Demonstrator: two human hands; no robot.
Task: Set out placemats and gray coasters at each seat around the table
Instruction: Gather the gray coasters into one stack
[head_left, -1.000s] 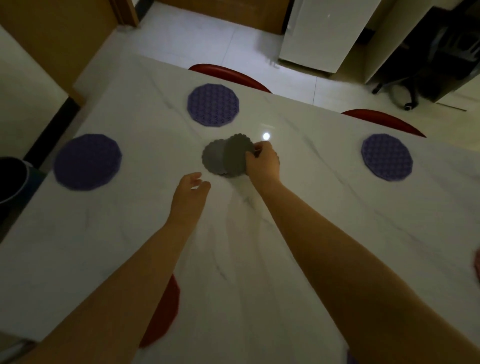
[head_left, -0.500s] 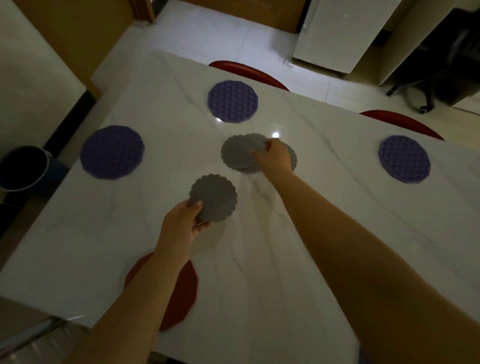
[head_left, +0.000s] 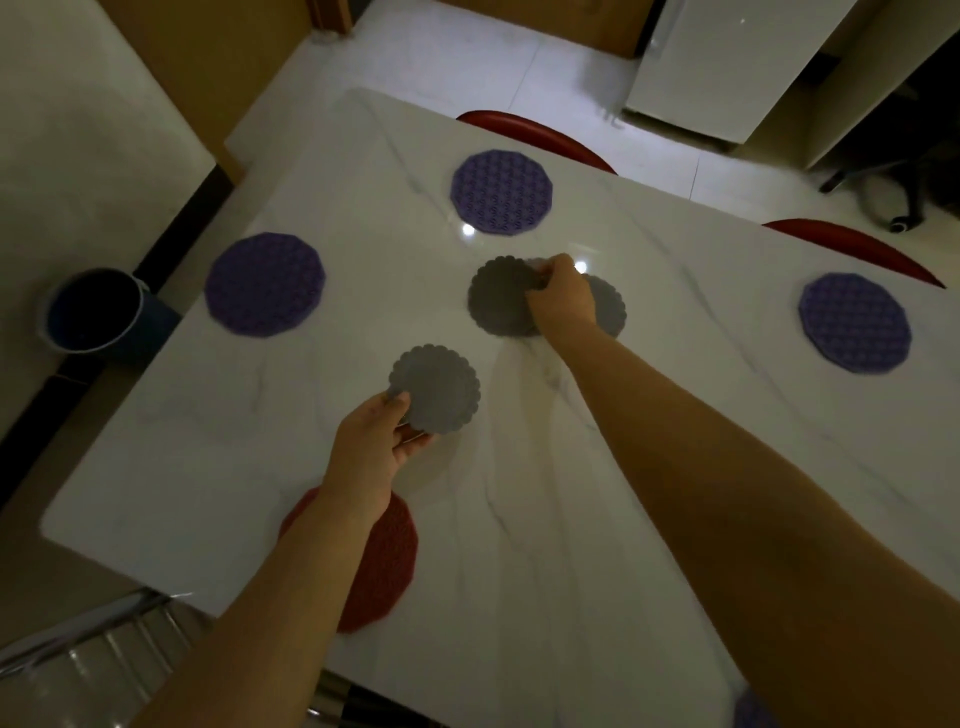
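My left hand (head_left: 375, 446) pinches the near edge of a gray scalloped coaster (head_left: 437, 388) held just above the white marble table (head_left: 519, 493). At the table's middle my right hand (head_left: 562, 297) grips the top coaster (head_left: 500, 304) of a fanned gray stack; another coaster (head_left: 609, 307) shows behind the hand. Three purple placemats lie at the left end (head_left: 265, 283), the far side (head_left: 501, 192) and the far right (head_left: 854, 322). A red placemat (head_left: 385, 566) lies near me, partly under my left forearm.
Two red chair backs (head_left: 535, 136) (head_left: 852, 248) stand along the far edge. A dark bin (head_left: 93, 310) sits on the floor left of the table. A white cabinet (head_left: 722, 62) and an office chair base (head_left: 893, 202) are at the back right. A purple mat's edge (head_left: 753, 709) peeks bottom right.
My left hand took one gray coaster from the stack and drew it toward me. My right hand stayed on the stack and spread it. The view shifted right and back.
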